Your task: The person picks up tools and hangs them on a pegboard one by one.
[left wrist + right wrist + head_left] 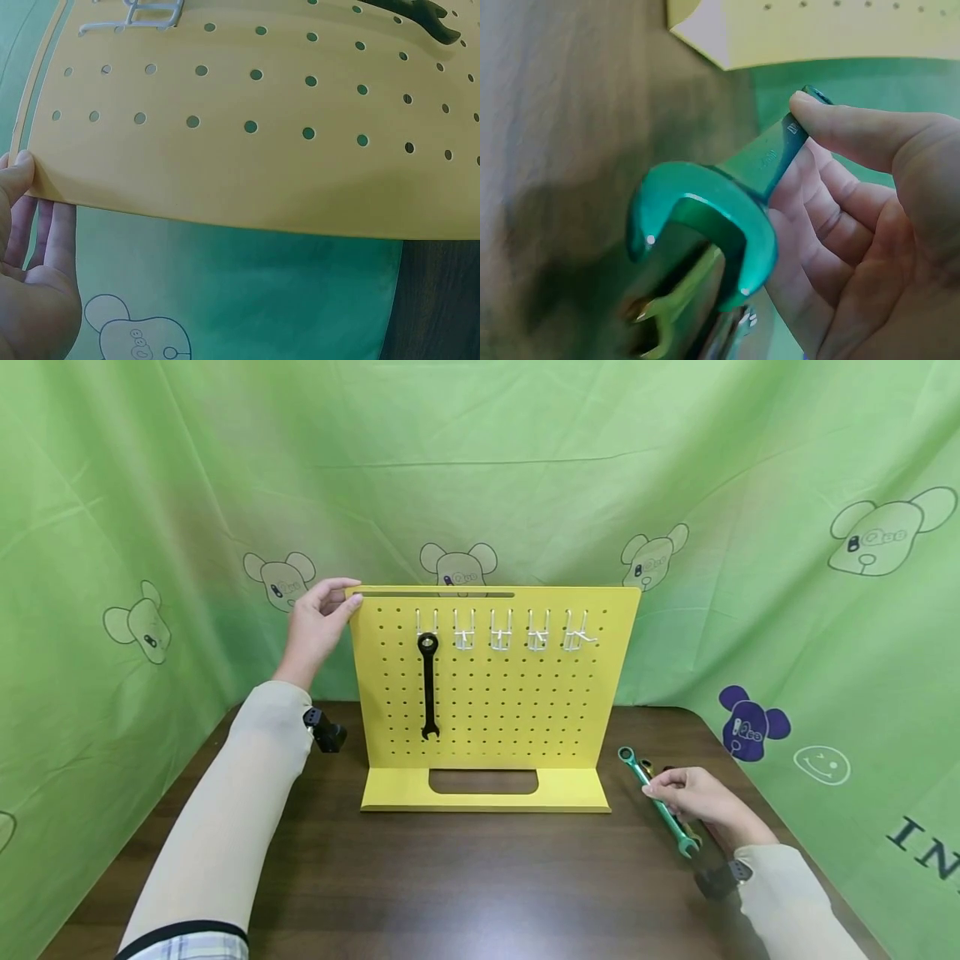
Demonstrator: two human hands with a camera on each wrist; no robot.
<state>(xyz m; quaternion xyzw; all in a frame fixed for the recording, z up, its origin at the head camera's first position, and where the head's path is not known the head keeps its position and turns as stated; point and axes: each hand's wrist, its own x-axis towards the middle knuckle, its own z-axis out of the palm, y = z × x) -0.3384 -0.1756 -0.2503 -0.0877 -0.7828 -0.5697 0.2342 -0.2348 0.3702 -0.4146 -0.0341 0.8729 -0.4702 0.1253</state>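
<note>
On the right side of the table, my right hand (701, 802) pinches a green combination wrench (660, 806) by its shaft, thumb against fingers. In the right wrist view the wrench's open end (705, 217) faces the camera, above other wrenches (682, 300) on the table. My left hand (318, 622) grips the upper left corner of a yellow pegboard (487, 718), thumb in front and fingers behind. A black combination wrench (429, 685) hangs by its ring end from the leftmost hook. Several white wire hooks (501, 635) to its right hold nothing.
The pegboard stands upright on its flat base (393, 789), which has a cut-out slot. Brown wooden tabletop (480, 877) extends in front of it. Green printed curtain (480, 468) encloses the back and sides. A gold-coloured wrench (693, 835) lies partly hidden beneath the green one.
</note>
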